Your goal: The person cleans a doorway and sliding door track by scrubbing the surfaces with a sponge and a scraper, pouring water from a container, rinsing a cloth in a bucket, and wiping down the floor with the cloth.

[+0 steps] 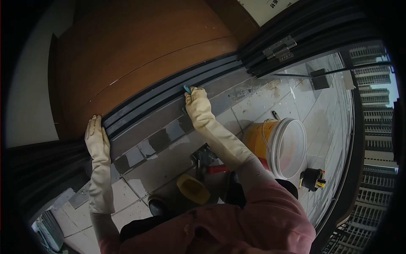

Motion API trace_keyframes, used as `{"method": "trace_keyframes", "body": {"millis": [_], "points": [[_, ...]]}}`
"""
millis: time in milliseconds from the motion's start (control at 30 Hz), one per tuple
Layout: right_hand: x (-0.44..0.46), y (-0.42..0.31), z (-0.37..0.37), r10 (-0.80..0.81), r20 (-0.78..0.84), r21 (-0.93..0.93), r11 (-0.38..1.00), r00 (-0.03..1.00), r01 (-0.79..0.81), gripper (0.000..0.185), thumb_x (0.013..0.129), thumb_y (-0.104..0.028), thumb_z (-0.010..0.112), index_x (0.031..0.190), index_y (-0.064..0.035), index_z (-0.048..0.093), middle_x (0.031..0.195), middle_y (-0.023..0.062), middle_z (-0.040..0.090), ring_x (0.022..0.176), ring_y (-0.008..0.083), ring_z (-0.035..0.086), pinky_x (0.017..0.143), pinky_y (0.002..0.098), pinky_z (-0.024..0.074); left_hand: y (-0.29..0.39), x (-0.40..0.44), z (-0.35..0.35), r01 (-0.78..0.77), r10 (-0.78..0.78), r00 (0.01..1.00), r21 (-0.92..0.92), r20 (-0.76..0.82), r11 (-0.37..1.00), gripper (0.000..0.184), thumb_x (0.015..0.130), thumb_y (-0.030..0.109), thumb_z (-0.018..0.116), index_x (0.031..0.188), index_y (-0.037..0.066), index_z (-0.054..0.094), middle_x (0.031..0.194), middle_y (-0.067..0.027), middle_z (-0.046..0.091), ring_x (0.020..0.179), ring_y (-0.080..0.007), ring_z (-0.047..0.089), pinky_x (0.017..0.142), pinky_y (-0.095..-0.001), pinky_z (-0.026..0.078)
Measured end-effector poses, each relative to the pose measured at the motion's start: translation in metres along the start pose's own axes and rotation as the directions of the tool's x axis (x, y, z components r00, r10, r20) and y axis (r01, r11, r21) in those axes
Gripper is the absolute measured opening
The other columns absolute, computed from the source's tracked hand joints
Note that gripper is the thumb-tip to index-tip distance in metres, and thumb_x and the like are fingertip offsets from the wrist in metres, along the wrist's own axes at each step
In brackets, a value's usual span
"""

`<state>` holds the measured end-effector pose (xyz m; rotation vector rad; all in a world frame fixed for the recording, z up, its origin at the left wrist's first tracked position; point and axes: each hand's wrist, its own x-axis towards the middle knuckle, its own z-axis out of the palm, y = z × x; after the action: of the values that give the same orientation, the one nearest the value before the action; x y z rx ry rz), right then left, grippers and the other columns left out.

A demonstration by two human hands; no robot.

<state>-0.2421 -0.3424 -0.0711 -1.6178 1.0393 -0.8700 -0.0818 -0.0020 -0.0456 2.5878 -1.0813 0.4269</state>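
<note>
Both hands wear long cream rubber gloves. At the lower left end of a dark metal sliding-door track, my left hand lies with its fingers stretched out flat against the frame. My right hand is closed around a small teal object at the track's near edge. Only the end of that object sticks out of the fist, so its kind is hidden.
A yellow-and-white bucket stands on the tiled floor to the right. Near it is a small black container with tools in it. A yellow scoop-like item lies close to my body. Brown wooden flooring is beyond the track.
</note>
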Motion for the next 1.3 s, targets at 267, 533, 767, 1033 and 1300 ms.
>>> {"method": "trace_keyframes", "body": {"millis": [267,533,767,1033,1300], "points": [[-0.078,-0.07,-0.042,0.43,0.793,-0.608,0.505,0.432,0.613,0.035,0.092,-0.026,0.057,0.119,-0.0038,0.06,0.112,0.0174,0.065,0.108,0.0359,0.059,0.094,0.0396,0.0484,-0.008,-0.007,0.013,-0.02,0.018,0.997,-0.029,-0.076,0.999,0.037,0.086,0.002,0.048,0.122,0.002,0.059,0.124,-0.0181,0.06,0.118,-0.0353,0.055,0.105,-0.0408,0.042],[-0.042,-0.158,-0.258,-0.343,0.287,-0.563,0.696,0.895,0.447,0.025,0.093,-0.022,0.062,0.082,0.0001,0.058,0.067,0.0095,0.06,0.06,0.0239,0.057,0.06,0.0343,0.0468,0.057,-0.009,-0.024,-0.194,0.179,0.98,-0.217,-0.088,0.957,0.037,0.083,-0.008,0.049,0.118,-0.002,0.06,0.12,-0.0197,0.06,0.111,-0.0368,0.058,0.099,-0.0384,0.047],[-0.041,-0.133,-0.355,0.4,-0.073,-0.685,0.646,0.914,-0.337,0.038,0.097,-0.04,0.054,0.101,-0.0035,0.062,0.086,0.0051,0.066,0.077,0.0113,0.057,0.072,0.0276,0.0469,0.182,-0.017,-0.029,-0.184,0.565,0.716,-0.669,0.411,0.72,0.028,0.09,0.007,0.055,0.118,0.004,0.061,0.113,-0.0139,0.064,0.094,-0.0352,0.064,0.082,-0.0405,0.053],[-0.026,0.042,-0.402,0.694,0.215,-0.973,0.095,0.687,0.208,0.052,0.083,-0.029,0.07,0.126,-0.0055,0.056,0.106,0.0126,0.068,0.102,0.027,0.064,0.087,0.0341,0.0497,0.273,-0.038,0.017,-0.298,0.755,0.344,-0.698,0.558,0.652,0.024,0.09,0.016,0.056,0.111,0.006,0.061,0.106,-0.0128,0.064,0.089,-0.0346,0.065,0.071,-0.0424,0.055],[-0.055,0.097,-0.426,0.748,0.159,-0.986,0.086,0.644,0.144,0.047,0.083,-0.028,0.069,0.122,-0.0043,0.057,0.102,0.0138,0.066,0.097,0.0274,0.063,0.085,0.0361,0.0491,0.327,-0.039,0.008,-0.526,0.846,0.271,-0.666,0.459,0.529,0.066,0.083,0.031,0.069,0.14,0.009,0.043,0.146,-0.0105,0.041,0.134,-0.0266,0.04,0.108,-0.0374,0.035]]}}
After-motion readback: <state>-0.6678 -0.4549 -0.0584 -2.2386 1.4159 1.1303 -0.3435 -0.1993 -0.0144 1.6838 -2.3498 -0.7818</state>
